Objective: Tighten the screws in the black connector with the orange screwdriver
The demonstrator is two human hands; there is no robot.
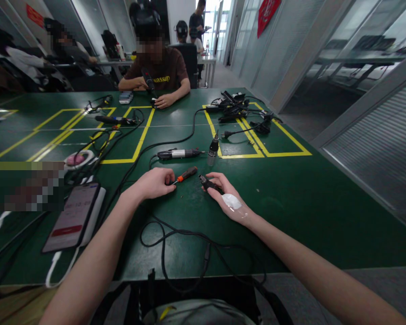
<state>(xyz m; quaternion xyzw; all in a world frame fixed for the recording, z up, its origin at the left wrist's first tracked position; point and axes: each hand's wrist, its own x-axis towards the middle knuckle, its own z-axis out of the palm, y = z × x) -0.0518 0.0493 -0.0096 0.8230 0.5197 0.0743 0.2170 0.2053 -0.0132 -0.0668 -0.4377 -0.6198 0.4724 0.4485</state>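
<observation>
My left hand point(157, 183) is closed, its thumb and fingertips pinched at the shaft tip of a screwdriver point(188, 174) with a black and orange handle. The handle points away to the right, on or just above the green table. In my right hand point(228, 196) lies a small black cylindrical part point(208, 183) with a metal-rimmed open end facing left; thumb and fingers close around it. A white patch under clear tape covers the skin near that thumb. Just beyond both hands are a corded electric screwdriver point(179, 154) and an upright clear-based holder point(212, 153) with a black top.
A phone point(72, 216) rests on a white block at left, with cables beside it. A black cable point(189, 233) loops near the front edge. Tangled black cords and plugs point(232, 106) lie at the back right. Across the table point(307, 216), a person point(159, 67) works with a tool.
</observation>
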